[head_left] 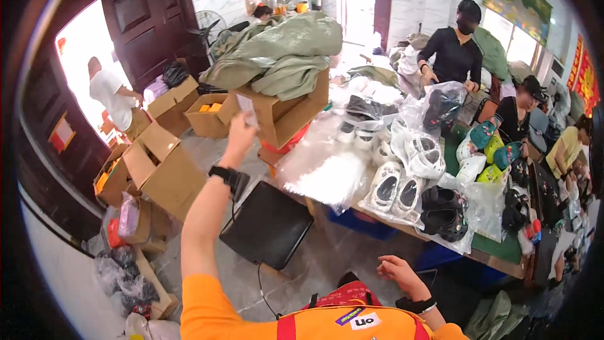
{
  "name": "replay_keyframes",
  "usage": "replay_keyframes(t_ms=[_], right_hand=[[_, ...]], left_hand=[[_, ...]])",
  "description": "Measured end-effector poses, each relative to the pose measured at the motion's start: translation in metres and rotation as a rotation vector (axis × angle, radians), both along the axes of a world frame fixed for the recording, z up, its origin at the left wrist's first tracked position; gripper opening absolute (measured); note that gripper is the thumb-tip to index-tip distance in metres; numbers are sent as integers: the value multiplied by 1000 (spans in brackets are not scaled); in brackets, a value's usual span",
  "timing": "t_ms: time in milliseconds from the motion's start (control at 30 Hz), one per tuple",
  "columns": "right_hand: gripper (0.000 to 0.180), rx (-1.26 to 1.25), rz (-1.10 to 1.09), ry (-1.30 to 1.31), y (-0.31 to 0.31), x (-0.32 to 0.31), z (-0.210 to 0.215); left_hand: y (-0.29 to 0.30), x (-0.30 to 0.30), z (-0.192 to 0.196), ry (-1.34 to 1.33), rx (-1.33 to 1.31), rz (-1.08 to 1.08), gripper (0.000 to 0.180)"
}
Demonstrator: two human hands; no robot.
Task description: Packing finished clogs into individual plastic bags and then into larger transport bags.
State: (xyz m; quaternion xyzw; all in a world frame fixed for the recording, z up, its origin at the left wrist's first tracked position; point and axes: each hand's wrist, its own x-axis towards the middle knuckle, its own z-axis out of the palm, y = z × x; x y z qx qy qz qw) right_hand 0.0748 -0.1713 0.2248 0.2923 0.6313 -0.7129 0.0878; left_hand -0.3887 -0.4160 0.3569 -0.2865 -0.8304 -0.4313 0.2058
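Note:
My left arm stretches out to the open cardboard box (302,116). My left hand (240,135) is closed at the box's near left side, its fingertips pinched on a small white paper slip (247,111). Whether the slip also touches the cardboard, I cannot tell. A large crumpled grey-green woven sack (283,56) is heaped over the box. My right hand (404,275) hangs low in front of me, holding nothing, its fingers loosely bent and apart. Nearest to it is the table edge with bagged white clogs (395,190) and black clogs (443,213).
A black-topped stool (267,223) stands between me and the box. Further cartons (165,167) and bagged goods (126,277) crowd the floor at left. Clear plastic bags (327,173) cover the table. A person in black (454,53) handles a bagged item across it; others sit at right.

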Motion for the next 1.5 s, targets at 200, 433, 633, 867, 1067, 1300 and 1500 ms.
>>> replay_keyframes(t_ms=[200, 433, 633, 867, 1067, 1300, 1500], right_hand=[[27, -337, -245, 191, 72, -47, 4], [27, -265, -332, 17, 137, -111, -33], [28, -329, -306, 6, 138, -147, -25], [24, -366, -460, 144, 148, -174, -5], [29, -57, -171, 269, 166, -260, 65], [32, 25, 311, 419, 118, -384, 139], [88, 980, 247, 839, 77, -516, 144]], left_hand=[[102, -86, 59, 306, -48, 315, 63], [172, -140, 108, 211, -511, 553, 72], [192, -203, 123, 252, -779, 601, 94], [193, -272, 97, -34, -660, 359, 64], [183, -306, 167, 110, 70, 380, 31], [77, -329, 263, 190, 454, 219, 37], [57, -294, 322, -66, 796, 347, 45]])
